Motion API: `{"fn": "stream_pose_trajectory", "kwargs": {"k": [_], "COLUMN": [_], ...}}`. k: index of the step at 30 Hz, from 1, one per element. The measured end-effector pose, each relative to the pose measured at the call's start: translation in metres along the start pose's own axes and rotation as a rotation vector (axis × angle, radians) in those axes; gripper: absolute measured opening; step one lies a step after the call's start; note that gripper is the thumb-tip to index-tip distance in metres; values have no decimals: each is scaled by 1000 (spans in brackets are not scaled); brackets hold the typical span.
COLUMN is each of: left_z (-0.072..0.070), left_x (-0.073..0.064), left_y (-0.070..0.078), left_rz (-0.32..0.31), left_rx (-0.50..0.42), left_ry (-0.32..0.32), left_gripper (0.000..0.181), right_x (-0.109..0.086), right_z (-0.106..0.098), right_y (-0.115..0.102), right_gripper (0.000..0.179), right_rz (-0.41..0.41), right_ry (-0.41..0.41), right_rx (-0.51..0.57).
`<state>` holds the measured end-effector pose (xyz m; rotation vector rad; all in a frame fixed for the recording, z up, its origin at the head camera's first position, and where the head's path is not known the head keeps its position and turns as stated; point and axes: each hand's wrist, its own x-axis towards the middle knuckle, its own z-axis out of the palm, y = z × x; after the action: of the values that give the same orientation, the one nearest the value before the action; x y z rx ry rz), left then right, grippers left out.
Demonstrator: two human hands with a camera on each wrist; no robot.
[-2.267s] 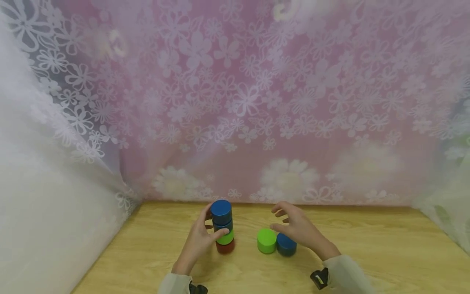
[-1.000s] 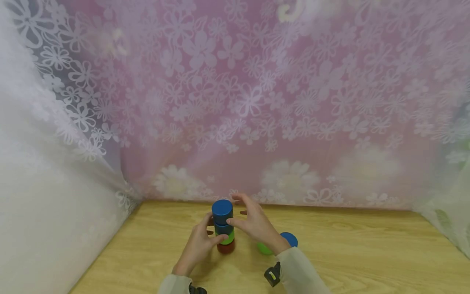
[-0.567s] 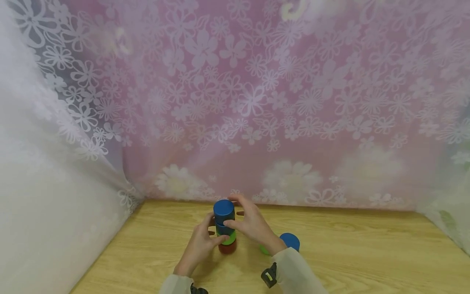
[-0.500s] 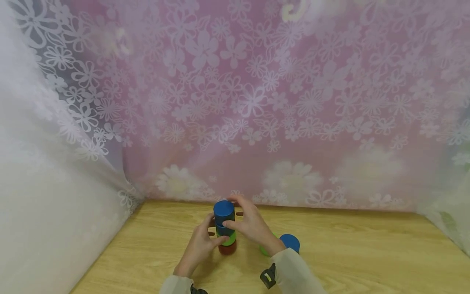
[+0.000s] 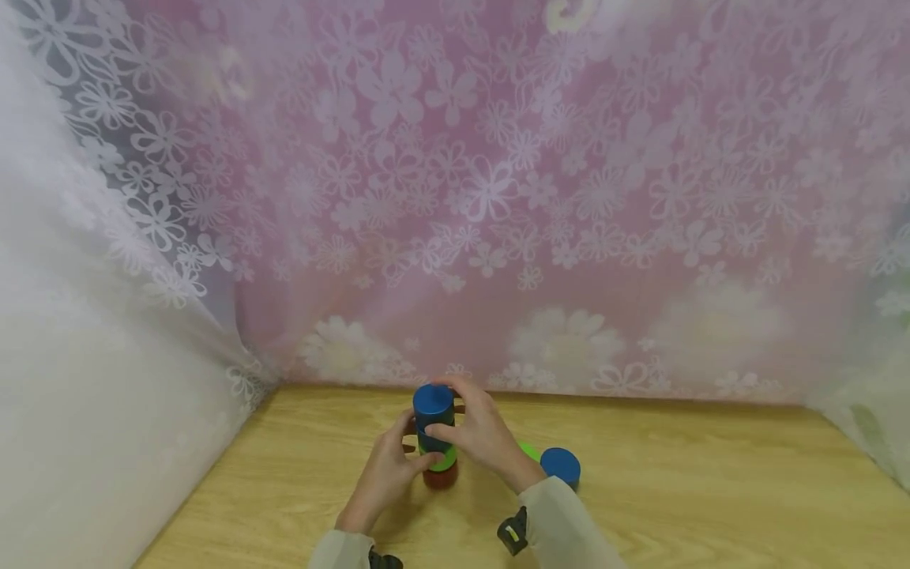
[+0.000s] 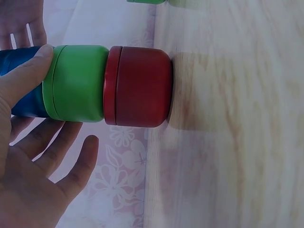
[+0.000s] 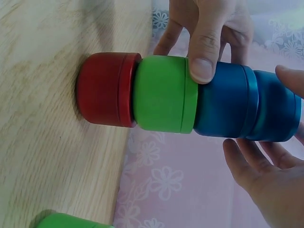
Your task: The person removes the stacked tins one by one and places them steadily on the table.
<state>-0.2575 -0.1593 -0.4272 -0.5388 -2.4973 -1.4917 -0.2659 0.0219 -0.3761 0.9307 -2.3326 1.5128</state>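
Observation:
A column of round lidded tins stands upright on the table: a red tin point(image 7: 102, 90) at the bottom, a green tin point(image 6: 80, 83) above it, then a lower blue tin point(image 7: 223, 99) and a top blue tin point(image 5: 434, 401). My left hand point(image 5: 387, 466) holds the column from the left, its thumb across the seam of the green and lower blue tins and its fingers behind. Higher up, my right hand point(image 5: 483, 435) grips the top blue tin from the right, with the thumb in front. The top tin sits slightly off line from the one below.
Two loose tins stand right of the column, a blue one point(image 5: 560, 466) and a green one point(image 5: 528, 451) partly hidden behind my right wrist. The wooden table point(image 5: 675, 474) ends at a pink flowered curtain point(image 5: 455, 261), with a white sheet point(image 5: 107, 379) at the left.
My right hand has moved left from above the loose tins to the column's top, and its thumb has come farther across the blue tin. My left hand has stayed around the column.

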Motion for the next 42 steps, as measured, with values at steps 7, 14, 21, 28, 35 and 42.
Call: {"fn": "stream_pose_trajectory", "kwargs": {"k": [7, 14, 21, 28, 35, 42], "left_z": [1, 0, 0, 0, 0, 3], "left_x": [-1, -1, -2, -1, -1, 0], "left_y": [1, 2, 2, 1, 0, 1], "left_rz": [21, 13, 24, 18, 22, 35], "left_rx": [-1, 0, 19, 20, 19, 30], "left_ry": [-11, 6, 4, 1, 11, 14], "left_gripper": [65, 68, 68, 68, 67, 67], "right_x": [0, 1, -1, -4, -6, -14], "right_z": [2, 0, -7, -15, -21, -26], "right_y": [0, -2, -1, 0, 0, 3], "right_gripper": [48, 39, 37, 36, 38, 39], "right_rz": [-15, -42, -68, -71, -63, -56], "right_ry": [29, 70, 55, 75, 83, 89], "right_rx": [2, 19, 19, -2, -14, -25]}}
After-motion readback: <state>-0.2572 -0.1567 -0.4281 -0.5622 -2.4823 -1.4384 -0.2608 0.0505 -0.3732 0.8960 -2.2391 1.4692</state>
